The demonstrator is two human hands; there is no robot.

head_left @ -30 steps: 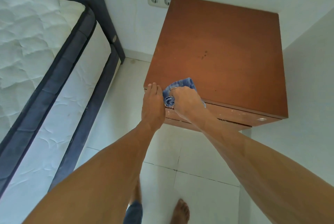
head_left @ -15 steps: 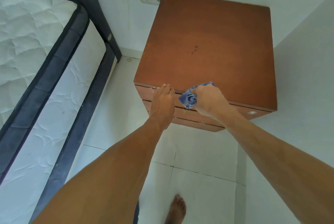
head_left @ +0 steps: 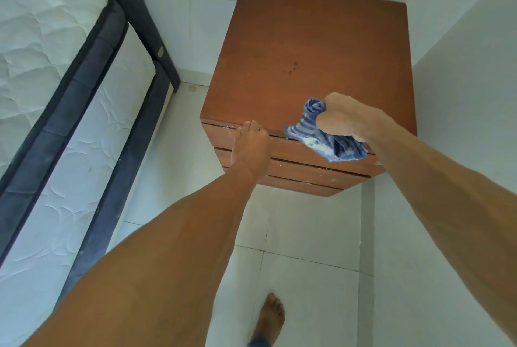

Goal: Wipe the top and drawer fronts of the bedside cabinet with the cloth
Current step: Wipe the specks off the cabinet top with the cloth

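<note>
My right hand [head_left: 343,120] clutches the crumpled blue striped cloth [head_left: 324,141] at the front edge of the brown wooden bedside cabinet [head_left: 307,47], drawer fronts [head_left: 307,173] directly below. My left hand [head_left: 251,148], fingers together, rests alongside.

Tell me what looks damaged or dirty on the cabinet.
The cabinet top has dark spots near its middle. White flecks, like chipped finish or dust, run along the upper edges of the drawer fronts. The cloth in the right hand carries white residue.
</note>
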